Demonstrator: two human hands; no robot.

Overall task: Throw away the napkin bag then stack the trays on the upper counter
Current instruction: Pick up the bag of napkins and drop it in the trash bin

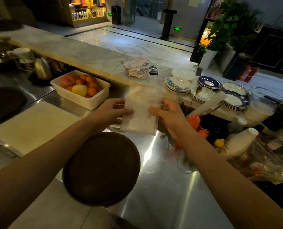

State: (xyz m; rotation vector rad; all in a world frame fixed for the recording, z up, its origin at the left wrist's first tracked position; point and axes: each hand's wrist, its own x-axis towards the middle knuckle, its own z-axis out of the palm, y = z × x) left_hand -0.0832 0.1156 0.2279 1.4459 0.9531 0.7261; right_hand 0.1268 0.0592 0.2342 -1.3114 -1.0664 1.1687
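The steel bench [162, 187] runs under both arms, with the marble upper counter [81, 53] behind it, bare along its left stretch. One round brown tray [101, 167] lies flat on the bench just below the hands; a second dark tray [3, 103] sits at the far left edge. A white cutting board [31, 126] and a tub of fruit [81, 88] fill the space between them. Stacked plates [178, 84] and a pile of receipts [137, 68] crowd the counter's right end, so trays set there could knock crockery. The clear napkin bag [141, 111] is held above the bench, the left hand [114, 111] and right hand [167, 114] each pinching a side edge with fingers [127, 111] closed on the film. The slick plastic may slip, I judge, or snag the bottles [240, 142] at right. No bin is visible.
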